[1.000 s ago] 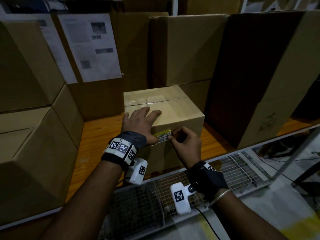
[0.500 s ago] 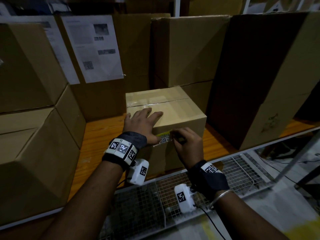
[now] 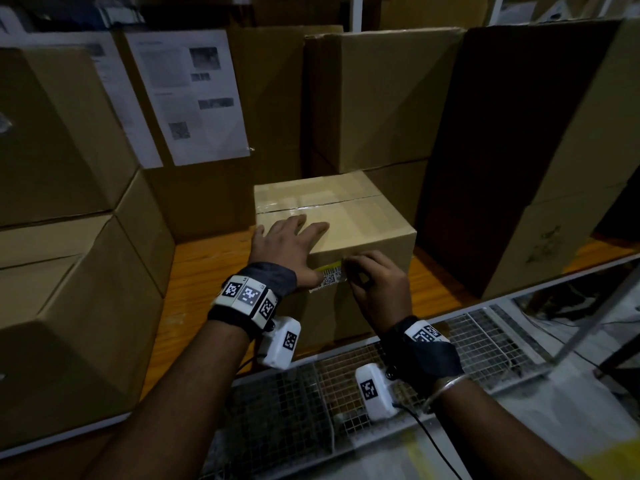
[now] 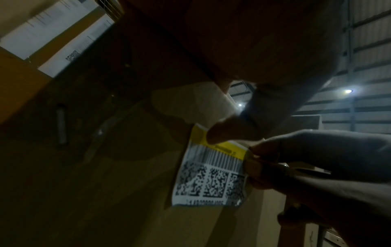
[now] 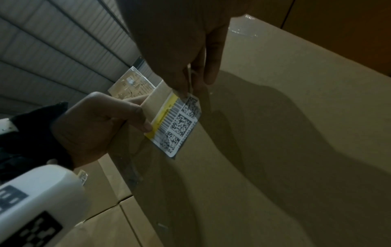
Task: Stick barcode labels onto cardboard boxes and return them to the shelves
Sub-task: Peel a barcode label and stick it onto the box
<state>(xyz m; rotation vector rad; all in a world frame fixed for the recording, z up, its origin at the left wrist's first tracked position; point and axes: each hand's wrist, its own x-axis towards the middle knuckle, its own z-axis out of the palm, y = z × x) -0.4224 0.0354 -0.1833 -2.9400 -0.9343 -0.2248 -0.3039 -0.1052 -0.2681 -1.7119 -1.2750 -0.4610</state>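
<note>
Small box (image 3: 346, 216) on shelf (image 3: 194, 289), near its front edge. Bigger boxes (image 3: 374, 98) stacked behind it and on both sides. Label (image 3: 329, 277) on the box's front face at the top edge. Left hand (image 3: 287, 244) on box top, right hand (image 3: 375, 285) at label's right end.

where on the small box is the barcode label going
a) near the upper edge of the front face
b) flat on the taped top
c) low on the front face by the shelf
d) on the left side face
a: the label lies just under the top front edge of the box, with the left hand and the right hand at it.
</note>
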